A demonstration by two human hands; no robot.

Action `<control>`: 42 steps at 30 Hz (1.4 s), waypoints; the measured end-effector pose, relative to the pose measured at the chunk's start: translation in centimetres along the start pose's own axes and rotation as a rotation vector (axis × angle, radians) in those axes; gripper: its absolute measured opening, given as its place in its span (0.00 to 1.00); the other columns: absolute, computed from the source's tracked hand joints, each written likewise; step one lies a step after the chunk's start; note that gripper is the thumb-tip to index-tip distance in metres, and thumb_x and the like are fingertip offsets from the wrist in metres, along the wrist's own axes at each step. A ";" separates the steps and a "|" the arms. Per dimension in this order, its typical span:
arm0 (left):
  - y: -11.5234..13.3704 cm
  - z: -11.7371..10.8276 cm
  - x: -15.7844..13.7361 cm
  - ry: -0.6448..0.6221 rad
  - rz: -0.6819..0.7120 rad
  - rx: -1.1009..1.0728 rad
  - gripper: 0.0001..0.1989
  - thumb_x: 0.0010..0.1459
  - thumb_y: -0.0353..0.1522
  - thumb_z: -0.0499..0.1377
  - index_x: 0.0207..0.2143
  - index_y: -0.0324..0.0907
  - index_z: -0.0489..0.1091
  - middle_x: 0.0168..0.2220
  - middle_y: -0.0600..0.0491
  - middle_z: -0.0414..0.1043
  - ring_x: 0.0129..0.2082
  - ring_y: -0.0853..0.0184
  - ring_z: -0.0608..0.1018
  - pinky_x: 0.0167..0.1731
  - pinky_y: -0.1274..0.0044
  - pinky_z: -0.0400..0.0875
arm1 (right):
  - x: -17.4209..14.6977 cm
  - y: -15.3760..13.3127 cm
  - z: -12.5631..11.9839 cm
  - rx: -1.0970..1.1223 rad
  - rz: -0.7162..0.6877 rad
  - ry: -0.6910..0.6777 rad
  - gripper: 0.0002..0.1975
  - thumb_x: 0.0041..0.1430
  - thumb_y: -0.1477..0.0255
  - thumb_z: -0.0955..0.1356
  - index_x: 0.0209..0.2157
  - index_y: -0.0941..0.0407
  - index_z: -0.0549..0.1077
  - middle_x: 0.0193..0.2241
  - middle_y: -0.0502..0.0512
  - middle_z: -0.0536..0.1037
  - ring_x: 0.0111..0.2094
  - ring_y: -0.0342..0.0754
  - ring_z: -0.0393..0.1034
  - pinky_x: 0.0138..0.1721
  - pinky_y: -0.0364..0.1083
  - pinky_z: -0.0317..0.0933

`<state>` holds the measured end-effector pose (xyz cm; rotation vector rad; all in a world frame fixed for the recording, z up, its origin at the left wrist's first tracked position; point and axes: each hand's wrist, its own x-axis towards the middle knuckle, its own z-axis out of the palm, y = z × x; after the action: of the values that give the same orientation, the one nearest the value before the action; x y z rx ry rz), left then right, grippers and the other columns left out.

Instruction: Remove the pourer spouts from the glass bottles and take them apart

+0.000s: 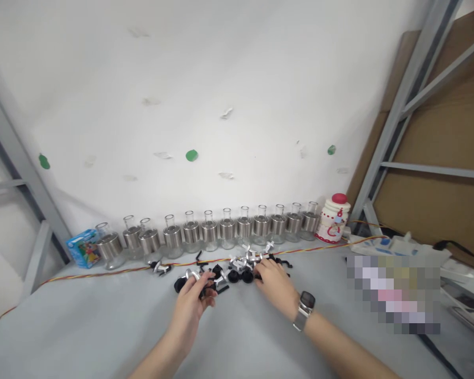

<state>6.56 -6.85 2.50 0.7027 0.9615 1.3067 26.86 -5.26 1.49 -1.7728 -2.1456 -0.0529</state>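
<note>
My left hand is curled, with thumb and fingers closed round a small black part; its exact kind is unclear. Silver and black fittings lie right beside those fingers. My right hand, with a watch on its wrist, bends its fingers down into a loose pile of silver and black fittings. What its fingertips grip is hidden. Between the hands sit two round black caps. A separate silver and black fitting lies farther left.
A row of several glass bottles with metal sleeves stands along the wall. A blue box is at its left end, a white and red jar at its right. A twisted red-yellow wire crosses the grey table. White items lie at right.
</note>
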 end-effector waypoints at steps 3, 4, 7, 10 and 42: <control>0.0 0.0 0.0 -0.019 -0.009 0.018 0.14 0.40 0.38 0.63 0.27 0.36 0.71 0.24 0.55 0.65 0.20 0.73 0.70 0.17 0.81 0.61 | 0.2 0.0 0.5 0.017 0.000 -0.013 0.09 0.50 0.80 0.61 0.31 0.58 0.72 0.33 0.58 0.72 0.38 0.51 0.63 0.41 0.47 0.54; 0.1 0.0 0.0 -0.019 -0.014 0.019 0.14 0.40 0.38 0.63 0.27 0.36 0.71 0.24 0.55 0.65 0.20 0.73 0.70 0.18 0.81 0.61 | 0.2 0.0 0.7 0.026 -0.001 -0.016 0.10 0.50 0.81 0.61 0.31 0.58 0.72 0.33 0.58 0.72 0.38 0.50 0.63 0.41 0.46 0.54; 0.3 0.0 -0.2 -0.018 -0.040 0.021 0.13 0.40 0.38 0.63 0.26 0.36 0.71 0.22 0.55 0.65 0.20 0.73 0.70 0.19 0.81 0.61 | 0.4 0.1 0.9 0.061 -0.006 -0.021 0.12 0.49 0.84 0.60 0.30 0.59 0.72 0.32 0.58 0.72 0.37 0.49 0.64 0.41 0.45 0.55; 0.6 0.2 -0.4 -0.060 -0.077 0.030 0.14 0.42 0.39 0.61 0.26 0.35 0.71 0.22 0.54 0.65 0.21 0.73 0.70 0.20 0.82 0.61 | 0.4 0.2 1.0 0.104 -0.008 -0.010 0.12 0.49 0.85 0.59 0.30 0.61 0.72 0.31 0.60 0.71 0.36 0.50 0.65 0.42 0.46 0.56; -1.8 0.4 -2.1 -0.498 0.333 0.866 0.09 0.53 0.34 0.52 0.32 0.42 0.70 0.36 0.49 0.68 0.39 0.63 0.69 0.40 0.75 0.60 | -1.5 -4.5 -1.3 1.307 -0.074 -0.079 0.07 0.46 0.67 0.69 0.25 0.57 0.73 0.26 0.51 0.72 0.28 0.43 0.67 0.31 0.42 0.62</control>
<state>7.73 -9.19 1.51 1.8216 0.9986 0.8682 23.10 -7.99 3.09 -0.8808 -1.5540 1.1225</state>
